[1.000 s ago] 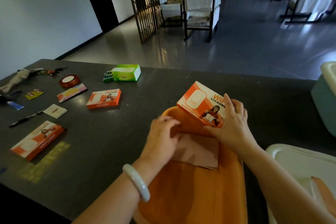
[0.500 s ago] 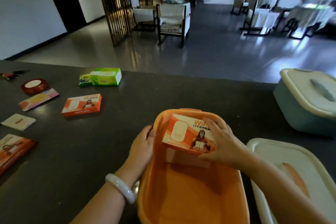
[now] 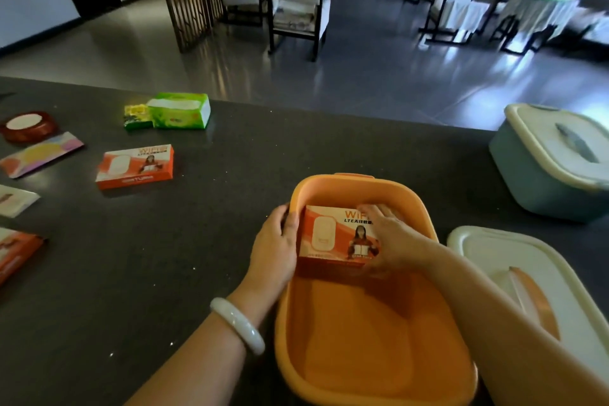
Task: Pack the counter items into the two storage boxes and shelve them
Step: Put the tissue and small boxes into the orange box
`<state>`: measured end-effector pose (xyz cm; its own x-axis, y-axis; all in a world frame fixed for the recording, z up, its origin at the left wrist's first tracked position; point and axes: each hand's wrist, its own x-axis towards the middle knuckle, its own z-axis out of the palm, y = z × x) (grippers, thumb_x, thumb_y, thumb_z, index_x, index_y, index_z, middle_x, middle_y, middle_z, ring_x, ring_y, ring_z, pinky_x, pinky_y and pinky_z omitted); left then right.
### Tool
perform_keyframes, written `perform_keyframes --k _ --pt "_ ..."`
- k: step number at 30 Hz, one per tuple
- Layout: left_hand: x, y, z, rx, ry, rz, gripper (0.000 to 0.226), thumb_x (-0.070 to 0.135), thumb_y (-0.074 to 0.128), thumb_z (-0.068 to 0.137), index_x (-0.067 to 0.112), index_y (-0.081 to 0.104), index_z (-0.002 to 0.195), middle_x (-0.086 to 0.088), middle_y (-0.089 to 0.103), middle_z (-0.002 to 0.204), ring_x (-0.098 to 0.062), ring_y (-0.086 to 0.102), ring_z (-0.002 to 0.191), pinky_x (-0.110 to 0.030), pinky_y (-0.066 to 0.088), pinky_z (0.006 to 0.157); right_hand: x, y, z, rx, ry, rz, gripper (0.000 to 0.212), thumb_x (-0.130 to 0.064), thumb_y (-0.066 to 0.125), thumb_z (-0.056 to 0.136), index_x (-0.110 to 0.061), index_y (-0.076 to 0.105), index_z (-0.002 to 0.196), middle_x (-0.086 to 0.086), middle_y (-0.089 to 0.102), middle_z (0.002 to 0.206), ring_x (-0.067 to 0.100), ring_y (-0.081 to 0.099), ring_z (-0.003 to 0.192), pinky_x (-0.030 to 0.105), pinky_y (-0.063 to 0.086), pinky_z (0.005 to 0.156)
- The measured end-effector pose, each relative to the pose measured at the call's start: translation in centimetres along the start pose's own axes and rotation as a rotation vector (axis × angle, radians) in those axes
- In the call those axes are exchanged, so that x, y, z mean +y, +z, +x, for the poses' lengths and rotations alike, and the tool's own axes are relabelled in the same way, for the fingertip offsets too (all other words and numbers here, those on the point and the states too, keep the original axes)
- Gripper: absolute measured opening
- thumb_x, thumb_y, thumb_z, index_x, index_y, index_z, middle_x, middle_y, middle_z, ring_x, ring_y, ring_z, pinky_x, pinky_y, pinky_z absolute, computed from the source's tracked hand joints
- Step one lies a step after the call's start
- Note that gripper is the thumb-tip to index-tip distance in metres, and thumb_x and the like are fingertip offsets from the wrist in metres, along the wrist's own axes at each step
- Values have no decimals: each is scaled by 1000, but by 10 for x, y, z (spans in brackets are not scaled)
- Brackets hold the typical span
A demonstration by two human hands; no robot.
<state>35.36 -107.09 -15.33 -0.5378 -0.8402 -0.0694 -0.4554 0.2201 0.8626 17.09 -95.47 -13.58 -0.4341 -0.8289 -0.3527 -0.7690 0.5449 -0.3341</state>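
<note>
An open orange storage box point(image 3: 375, 399) stands on the dark counter in front of me. My left hand point(image 3: 275, 242) grips its left rim. My right hand point(image 3: 390, 236) reaches inside and holds an orange-and-white WiFi box point(image 3: 324, 232) low against the far wall, fingers spread over its right half. A brownish flat thing point(image 3: 329, 270) shows just under that box. The box's white lid point(image 3: 487, 254) with an orange handle lies to the right. A teal storage box point(image 3: 527, 188) with its lid on stands at the far right.
On the counter to the left lie a second WiFi box point(image 3: 135, 166), a green tissue pack point(image 3: 179, 110), a red tape roll point(image 3: 26, 125), a colourful packet point(image 3: 39, 153), a white packet point(image 3: 13, 199) and another orange box point(image 3: 13, 254). Beyond the counter is a dining room floor.
My right hand has lowered the WiFi box from above the rim down into the orange storage box. My left hand has moved from the brownish thing inside to the box's left rim.
</note>
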Motion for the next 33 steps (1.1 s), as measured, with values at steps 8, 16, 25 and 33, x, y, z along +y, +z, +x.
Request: perform_keyframes --k 8,16,25,33 --pt "0 0 0 9 -5 9 51 47 31 101 24 35 146 0 51 137 -12 51 119 -22 37 85 1 12 10 -89 113 -74 109 -38 72 80 -29 -11 150 -1 -2 159 28 7 146 49 18 115" --pt "2 0 0 13 -21 35 52 46 29 101 22 34 147 -3 47 143 -17 47 126 -23 32 89 -3 22 13 -80 115 -204 121 -36 81 70 -29 -9 151 -2 -1 159 27 3 146 52 15 117" --pt "3 1 -1 31 -26 33 51 47 30 101 24 35 146 0 51 139 -11 50 118 -19 35 83 -5 21 12 -27 118 -162 111 -33 80 73 -27 1 152 -2 10 158 26 12 145 51 19 116" --pt "0 3 -1 38 -42 27 52 48 30 100 25 34 147 0 48 141 -11 47 121 -21 32 85 -5 22 11 -17 133 -111 112 -31 82 70 -29 5 151 -2 15 156 27 20 143 51 26 114"
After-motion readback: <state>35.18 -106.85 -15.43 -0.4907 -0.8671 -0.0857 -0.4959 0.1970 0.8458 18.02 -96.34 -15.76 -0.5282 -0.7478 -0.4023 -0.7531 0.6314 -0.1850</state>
